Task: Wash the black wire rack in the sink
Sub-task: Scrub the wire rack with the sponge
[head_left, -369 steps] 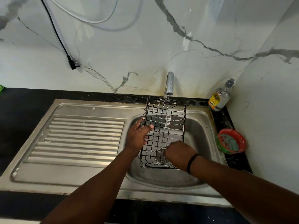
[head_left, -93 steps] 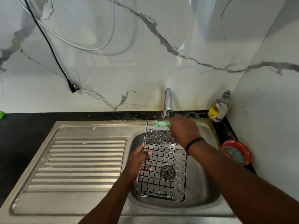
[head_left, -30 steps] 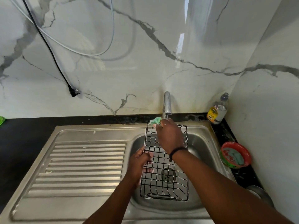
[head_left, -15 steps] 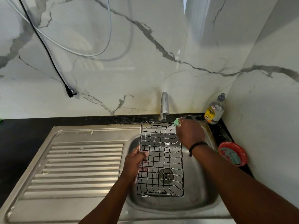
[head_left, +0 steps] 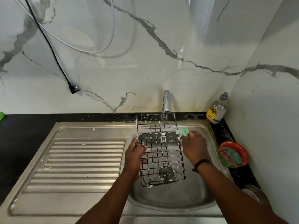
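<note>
**Rack held over basin, scrubber on its right edge**

L hand (head_left: 135, 156) grips the left side wire of the black wire rack (head_left: 160, 151), fingers curled round it, thumb on top. R hand (head_left: 193, 147) pinches a green scrub pad (head_left: 183, 132) at its fingertips and presses it vs the rack's right edge, near the upper end. Black band on the R wrist.

Rack sits tilted over the sink (head_left: 169, 196) basin: near end down inside the bowl, far end up by the tap (head_left: 166, 101), w/ white suds dotted along the wires. Drain shows thru the grid at the lower end.

Ribbed draining board (head_left: 80, 164) lies left of the basin. On the black counter at right: a clear bottle w/ yellow label (head_left: 216, 109) in the corner, a red-rimmed bowl (head_left: 233, 154) nearer. A black cable w/ plug (head_left: 73, 89) hangs on the marble wall, a white cable looping beside it.
</note>
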